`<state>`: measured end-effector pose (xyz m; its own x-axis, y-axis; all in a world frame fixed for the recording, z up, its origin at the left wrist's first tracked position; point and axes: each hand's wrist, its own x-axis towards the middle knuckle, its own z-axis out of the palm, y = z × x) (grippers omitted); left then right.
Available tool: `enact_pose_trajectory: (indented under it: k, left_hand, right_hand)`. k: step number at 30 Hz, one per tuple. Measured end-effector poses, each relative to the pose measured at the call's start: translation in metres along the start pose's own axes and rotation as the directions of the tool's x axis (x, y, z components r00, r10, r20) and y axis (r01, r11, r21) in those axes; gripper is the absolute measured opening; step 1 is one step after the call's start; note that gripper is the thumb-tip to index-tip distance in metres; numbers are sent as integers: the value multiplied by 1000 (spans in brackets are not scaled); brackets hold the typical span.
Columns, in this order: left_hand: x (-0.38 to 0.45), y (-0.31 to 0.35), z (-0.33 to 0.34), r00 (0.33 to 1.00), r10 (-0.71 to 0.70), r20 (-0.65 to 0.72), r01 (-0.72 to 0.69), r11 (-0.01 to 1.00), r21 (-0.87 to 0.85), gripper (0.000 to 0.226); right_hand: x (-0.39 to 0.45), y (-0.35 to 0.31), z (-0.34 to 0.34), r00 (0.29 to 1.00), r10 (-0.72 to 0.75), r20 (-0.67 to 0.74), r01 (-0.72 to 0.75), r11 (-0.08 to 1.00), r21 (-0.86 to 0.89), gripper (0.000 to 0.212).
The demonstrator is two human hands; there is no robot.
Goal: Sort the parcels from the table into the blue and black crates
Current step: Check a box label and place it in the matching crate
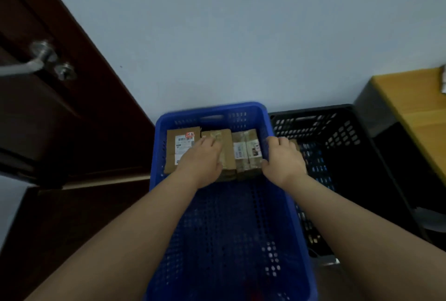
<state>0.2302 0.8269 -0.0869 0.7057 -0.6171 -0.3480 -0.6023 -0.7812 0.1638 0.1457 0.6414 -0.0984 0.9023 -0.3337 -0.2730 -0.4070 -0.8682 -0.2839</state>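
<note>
The blue crate (284, 204) stands on the floor in front of me with three brown parcels in a row at its far end. My left hand (201, 160) lies flat on top, across the labelled left parcel (179, 142) and the taped middle parcel (225, 146). My right hand (283, 159) is at the crate's right wall, its thumb against the near right corner of the right parcel (246, 153) and its fingers reaching over the rim. The black crate (342, 136) stands right beside the blue one. A brown scrap (295, 144) shows just past my right fingers.
A dark wooden door (60, 107) with a metal handle (36, 61) stands open on the left. A pale wall is behind the crates. The corner of a wooden table (415, 107) juts in at the right, close to the black crate.
</note>
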Motion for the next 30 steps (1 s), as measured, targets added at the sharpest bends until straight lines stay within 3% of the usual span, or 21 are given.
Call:
enact_pose_trajectory:
  k: [6,10,17,26,30]
  left_hand:
    - [-43,54,-78,978,169,-125,-148,976,161,47]
    - [-60,120,-121,925,338,-173,-276,912,305,42]
    - [-74,260,-173,718,649,-253,-488,728,482,46]
    - [-81,444,-181,551,818,-168,-595,525,609,55]
    - [-97,552,-206,449,858,-248,-629,501,594,54]
  right_hand:
    - [-75,9,-77,971,0,-238,-20,996,-82,47]
    - [-124,40,-128,924,39,-380,-88,990,-112,45]
    - [-208,120,-203,811,201,-549,-286,956,-73,45]
    - [-327,275,-252,695,355,-625,-496,866,-59,40]
    - [-385,351,-312,601,378,-704,-566,824,-40,39]
